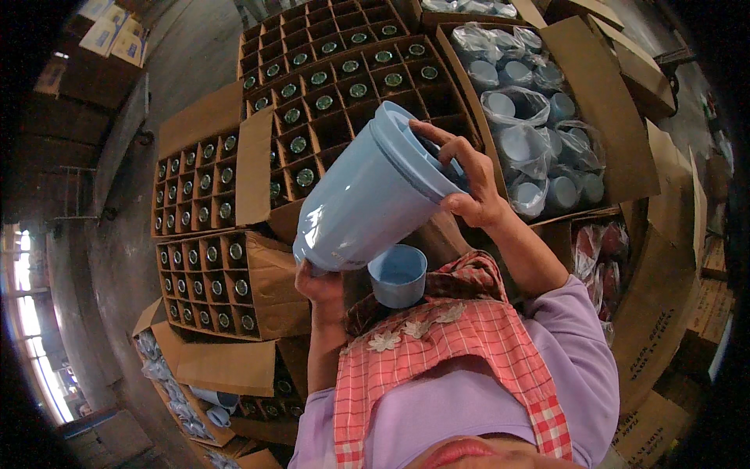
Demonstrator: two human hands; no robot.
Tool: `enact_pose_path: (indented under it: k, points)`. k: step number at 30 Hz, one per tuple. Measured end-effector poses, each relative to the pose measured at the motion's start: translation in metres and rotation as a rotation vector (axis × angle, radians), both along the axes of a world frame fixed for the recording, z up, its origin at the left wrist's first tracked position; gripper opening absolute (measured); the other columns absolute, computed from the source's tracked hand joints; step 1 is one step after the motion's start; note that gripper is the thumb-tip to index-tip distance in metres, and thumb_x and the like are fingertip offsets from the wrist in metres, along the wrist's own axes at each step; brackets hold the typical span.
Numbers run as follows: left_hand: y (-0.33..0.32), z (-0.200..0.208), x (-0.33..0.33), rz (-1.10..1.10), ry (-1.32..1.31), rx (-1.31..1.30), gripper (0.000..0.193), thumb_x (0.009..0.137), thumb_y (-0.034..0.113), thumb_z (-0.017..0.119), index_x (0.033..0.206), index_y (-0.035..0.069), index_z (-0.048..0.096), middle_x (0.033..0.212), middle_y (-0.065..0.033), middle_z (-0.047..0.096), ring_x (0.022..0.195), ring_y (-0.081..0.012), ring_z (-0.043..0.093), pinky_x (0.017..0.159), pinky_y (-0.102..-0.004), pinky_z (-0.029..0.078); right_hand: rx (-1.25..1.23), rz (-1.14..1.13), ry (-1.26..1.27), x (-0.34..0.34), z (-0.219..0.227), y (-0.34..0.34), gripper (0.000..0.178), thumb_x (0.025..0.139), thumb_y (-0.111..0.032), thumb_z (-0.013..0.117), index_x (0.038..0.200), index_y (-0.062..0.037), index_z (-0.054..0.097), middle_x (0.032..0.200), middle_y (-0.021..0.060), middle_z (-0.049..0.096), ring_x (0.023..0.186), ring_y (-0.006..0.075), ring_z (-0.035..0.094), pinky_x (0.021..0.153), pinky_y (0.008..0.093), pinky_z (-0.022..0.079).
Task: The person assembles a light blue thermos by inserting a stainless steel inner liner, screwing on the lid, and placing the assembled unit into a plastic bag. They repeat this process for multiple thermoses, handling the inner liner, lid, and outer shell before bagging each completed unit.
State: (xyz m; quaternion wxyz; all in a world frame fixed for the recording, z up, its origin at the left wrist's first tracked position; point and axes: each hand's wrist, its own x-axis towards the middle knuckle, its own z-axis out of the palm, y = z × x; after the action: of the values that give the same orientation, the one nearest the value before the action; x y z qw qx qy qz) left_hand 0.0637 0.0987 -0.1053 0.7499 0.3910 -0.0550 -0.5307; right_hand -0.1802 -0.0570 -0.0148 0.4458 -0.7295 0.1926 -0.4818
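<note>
The right hand (pixel 474 181) grips a blue container's (pixel 361 197) rim, the left hand (pixel 319 284), I think, its base; bagged pieces (pixel 517 144) reach a carton's (pixel 601 102) near edge.

This looks like the packing or assembly area of a factory or warehouse: open cardboard boxes crowd round the worker, among them a large partitioned carton (pixel 255 168) whose cells hold shiny round-ended pieces (pixel 304 177), and a neighbouring carton (pixel 605 102) full of plastic-bagged light-blue cups (pixel 516 144). A bare grey floor (pixel 187 59), stacked boxes (pixel 105 35) at the upper left and what appears to be a wheeled cart (pixel 123 148) suit an industrial room. The light-blue flask body (pixel 355 195) and the worker's checked apron (pixel 461 336) suggest handwork on batches of like goods.
</note>
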Motion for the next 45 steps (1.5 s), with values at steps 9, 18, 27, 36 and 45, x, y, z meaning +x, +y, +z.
enact_pose_path:
  k: [9, 18, 27, 36, 45]
  points:
    - [-0.006, -0.001, -0.004, 0.035, 0.058, 0.052, 0.056, 0.07, 0.031, 0.049, 0.119, 0.006, 0.045, 0.116, -0.0117, 0.051, 0.108, -0.0309, 0.048, 0.091, -0.0461, 0.038, -0.129, -0.089, -0.029, -0.005, 0.003, -0.002, 0.048, 0.069, -0.043, 0.062, 0.084, -0.0014, 0.042, 0.121, 0.0237, 0.047, 0.112, 0.0331, 0.047, 0.092, 0.0376, 0.035]
    - [-0.001, 0.0, -0.003, 0.02, 0.076, 0.091, 0.057, 0.07, 0.031, 0.049, 0.12, 0.005, 0.044, 0.119, -0.011, 0.049, 0.11, -0.0299, 0.046, 0.093, -0.0423, 0.037, -0.092, -0.079, -0.044, -0.007, 0.003, 0.001, 0.05, 0.07, -0.045, 0.062, 0.083, -0.0015, 0.042, 0.121, 0.0232, 0.047, 0.113, 0.0328, 0.045, 0.094, 0.0381, 0.033]
    - [-0.022, 0.029, -0.012, -0.118, -0.171, -0.096, 0.065, 0.058, 0.018, 0.058, 0.119, 0.008, 0.04, 0.113, -0.0111, 0.045, 0.106, -0.0279, 0.046, 0.089, -0.0433, 0.04, 0.131, -0.218, -0.098, -0.02, 0.01, -0.02, 0.036, 0.067, -0.026, 0.059, 0.088, 0.0007, 0.046, 0.111, 0.0138, 0.055, 0.092, 0.0148, 0.048, 0.082, 0.0247, 0.035]
    - [-0.059, 0.034, -0.034, -0.499, -0.893, -0.177, 0.103, 0.04, 0.007, 0.077, 0.132, 0.013, 0.03, 0.122, -0.0095, 0.044, 0.109, -0.0262, 0.045, 0.095, -0.0376, 0.034, 0.029, -0.307, -0.116, -0.044, -0.004, -0.065, 0.035, 0.069, -0.029, 0.06, 0.087, 0.0006, 0.058, 0.075, 0.0006, 0.055, 0.071, 0.0095, 0.049, 0.063, 0.0222, 0.037]
    - [-0.004, 0.05, -0.028, -0.779, -1.08, 0.029, 0.104, 0.046, 0.012, 0.077, 0.135, 0.009, 0.023, 0.123, -0.0148, 0.047, 0.115, -0.0282, 0.043, 0.097, -0.0344, 0.031, 0.056, 0.036, -0.033, -0.019, -0.004, -0.049, 0.04, 0.067, -0.031, 0.064, 0.086, 0.0034, 0.057, 0.094, 0.0165, 0.062, 0.087, 0.019, 0.057, 0.077, 0.0296, 0.044]
